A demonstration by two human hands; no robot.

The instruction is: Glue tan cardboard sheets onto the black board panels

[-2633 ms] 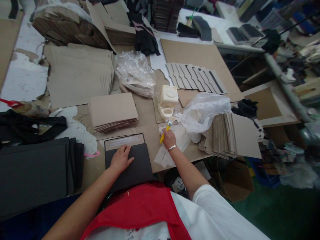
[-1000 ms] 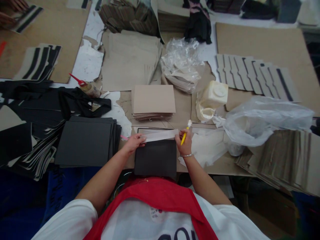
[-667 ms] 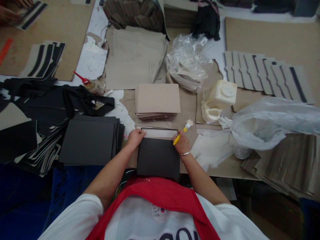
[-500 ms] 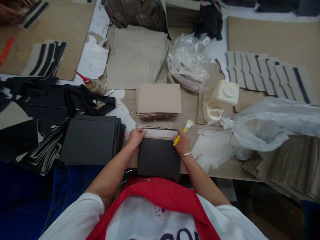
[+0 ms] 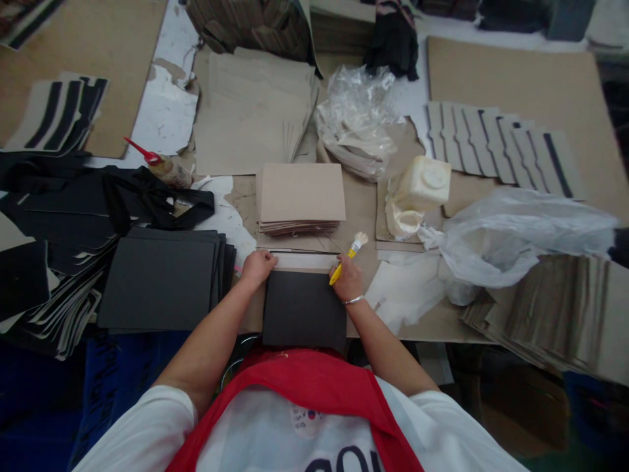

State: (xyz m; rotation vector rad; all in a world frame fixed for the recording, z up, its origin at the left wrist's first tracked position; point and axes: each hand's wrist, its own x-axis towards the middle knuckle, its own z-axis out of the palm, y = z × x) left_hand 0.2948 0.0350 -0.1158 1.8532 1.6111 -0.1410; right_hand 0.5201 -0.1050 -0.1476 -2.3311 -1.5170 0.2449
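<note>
A black rectangular sheet (image 5: 304,308) lies at the table's front edge, close to my red apron. Along its far side runs a pale strip (image 5: 304,261). My left hand (image 5: 259,267) is closed, fingertips pinched at the strip's left end. My right hand (image 5: 348,278) grips a brush (image 5: 352,254) by its yellow handle, whitish bristles pointing up and away. The fingers of that hand also rest at the strip's right end. Just beyond stands a stack of beige boards (image 5: 302,193).
Left are stacked black sheets (image 5: 160,278) and a red-tipped bottle (image 5: 164,169). Right are a cream plastic container (image 5: 426,182) with an open, coated mouth, a clear plastic bag (image 5: 525,236) and stacked brown boards (image 5: 550,314). Large grey sheets (image 5: 250,111) lie farther back.
The whole view has shifted, so things appear farther left. A dark line along the strip's far edge shows less now. Both hands stay at the strip's ends, the brush still held.
</note>
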